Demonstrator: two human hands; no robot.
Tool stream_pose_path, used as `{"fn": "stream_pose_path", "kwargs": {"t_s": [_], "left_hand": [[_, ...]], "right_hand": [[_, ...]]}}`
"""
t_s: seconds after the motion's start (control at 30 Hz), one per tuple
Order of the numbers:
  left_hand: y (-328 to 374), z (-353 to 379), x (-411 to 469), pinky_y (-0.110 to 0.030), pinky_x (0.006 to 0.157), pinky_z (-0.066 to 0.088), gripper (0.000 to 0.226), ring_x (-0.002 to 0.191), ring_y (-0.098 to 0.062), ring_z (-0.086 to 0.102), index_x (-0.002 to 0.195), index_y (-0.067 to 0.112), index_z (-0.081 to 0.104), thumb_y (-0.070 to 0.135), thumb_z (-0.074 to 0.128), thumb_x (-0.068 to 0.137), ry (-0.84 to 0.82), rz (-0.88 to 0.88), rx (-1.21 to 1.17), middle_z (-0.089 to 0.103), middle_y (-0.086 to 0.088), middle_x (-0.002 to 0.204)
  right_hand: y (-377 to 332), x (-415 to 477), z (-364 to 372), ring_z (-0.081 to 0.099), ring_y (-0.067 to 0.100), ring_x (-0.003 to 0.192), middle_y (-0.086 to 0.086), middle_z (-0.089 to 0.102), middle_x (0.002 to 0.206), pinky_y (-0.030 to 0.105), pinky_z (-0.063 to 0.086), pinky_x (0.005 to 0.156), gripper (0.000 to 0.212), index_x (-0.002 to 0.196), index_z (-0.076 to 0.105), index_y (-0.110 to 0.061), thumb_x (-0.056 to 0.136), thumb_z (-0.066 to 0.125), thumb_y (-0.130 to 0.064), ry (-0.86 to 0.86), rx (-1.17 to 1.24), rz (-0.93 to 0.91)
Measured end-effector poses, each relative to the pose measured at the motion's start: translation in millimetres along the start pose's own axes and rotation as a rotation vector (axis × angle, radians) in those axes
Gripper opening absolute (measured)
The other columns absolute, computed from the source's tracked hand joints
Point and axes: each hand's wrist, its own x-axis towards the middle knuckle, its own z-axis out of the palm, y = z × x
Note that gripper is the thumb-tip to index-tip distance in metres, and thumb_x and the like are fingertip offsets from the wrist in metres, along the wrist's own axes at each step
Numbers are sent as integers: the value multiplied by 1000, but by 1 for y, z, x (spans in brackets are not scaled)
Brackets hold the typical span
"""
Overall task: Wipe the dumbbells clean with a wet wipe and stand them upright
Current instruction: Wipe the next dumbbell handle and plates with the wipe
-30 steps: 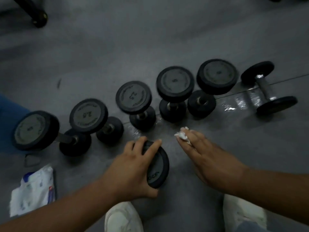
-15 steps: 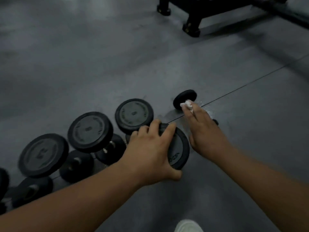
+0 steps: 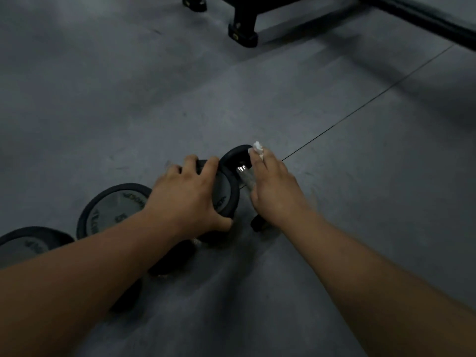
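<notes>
The left hand [image 3: 188, 197] has its fingers [image 3: 211, 163] curled over the rim of the top head of an upright dumbbell [image 3: 226, 194], thumb at the near edge, clamped on it. Just right of those fingers, the right hand [image 3: 273, 191] lies over the chrome handle of a lying dumbbell [image 3: 235, 157] on the floor [image 3: 347, 228]. A wet wipe [image 3: 257, 148] is pinched at its fingertips, just beside the far head. Left of the left wrist, another dumbbell [image 3: 113, 210] stands on end.

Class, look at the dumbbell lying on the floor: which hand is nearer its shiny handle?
Right. The right hand, wet wipe at its fingertips, lies over the handle; the left hand grips the top disc of the upright dumbbell beside it.
</notes>
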Motion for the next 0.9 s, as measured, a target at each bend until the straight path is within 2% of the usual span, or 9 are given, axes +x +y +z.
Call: {"fn": "stream_pose_path", "kwargs": {"t_s": [0.13, 0.2, 0.27, 0.33, 0.4, 0.5, 0.57, 0.7, 0.9], "left_hand": [[-9, 12, 12, -45, 108, 38, 115, 136, -34, 34, 150, 32, 6, 77, 63, 62, -8, -47, -71, 19, -9, 156], [-5, 12, 9, -44, 111, 31, 105, 139, -33, 29, 150, 27, 18, 67, 67, 66, 90, 26, -38, 21, -10, 156], [13, 19, -10, -38, 104, 34, 78, 127, -29, 41, 136, 19, 46, 46, 71, 68, 264, 233, -84, 41, -9, 143], [43, 35, -39, -35, 85, 45, 47, 105, -23, 52, 118, 21, 55, 37, 63, 74, 209, 367, -255, 51, 0, 120], [65, 58, -48, -35, 84, 48, 40, 110, -20, 54, 124, 25, 45, 35, 53, 86, -28, 196, -428, 46, 3, 122], [78, 94, -14, -33, 99, 42, 72, 128, -26, 48, 149, 21, 24, 29, 61, 89, -217, -126, -731, 36, -6, 144], [84, 110, 12, -35, 101, 45, 73, 125, -29, 52, 150, 21, 28, 23, 64, 87, -209, -150, -886, 46, -10, 140], [91, 128, 17, -31, 96, 47, 46, 116, -26, 57, 132, 19, 53, 14, 61, 87, -134, -192, -1000, 61, -8, 127], [72, 150, -20, -29, 89, 46, 40, 104, -23, 59, 127, 24, 61, 14, 63, 89, -2, -171, -986, 63, -5, 113]], "right_hand": [[-2, 14, 16, 31, 29, 136, 6, 16, 158, 44, 38, 105, 76, 153, 16, -17, 88, 54, -22, -112, -53, 22], [-2, 27, 20, 38, 30, 131, 8, 24, 154, 44, 40, 99, 70, 150, 23, -17, 88, 56, -25, -171, -74, 69], [1, 43, 25, 50, 32, 118, 12, 39, 141, 39, 42, 88, 51, 139, 38, -15, 92, 53, -28, -269, -69, 141], [6, 58, 29, 56, 32, 109, 13, 51, 128, 36, 42, 80, 35, 125, 50, -11, 97, 49, -32, -310, -51, 226], [10, 71, 32, 57, 31, 107, 13, 57, 122, 35, 44, 79, 37, 119, 55, -9, 96, 51, -38, -315, -15, 299], [6, 88, 40, 57, 31, 114, 14, 59, 127, 34, 47, 88, 45, 130, 55, -9, 94, 56, -36, -472, 31, 419], [3, 93, 46, 57, 30, 116, 15, 58, 129, 33, 48, 89, 48, 136, 52, -9, 93, 56, -32, -539, 88, 486], [9, 88, 54, 64, 32, 105, 16, 66, 115, 38, 53, 91, 42, 120, 62, -1, 88, 66, -27, -490, 230, 561], [10, 49, 66, 70, 32, 85, 16, 70, 91, 39, 56, 73, 30, 95, 67, -6, 76, 73, -28, -365, 434, 685]]}}
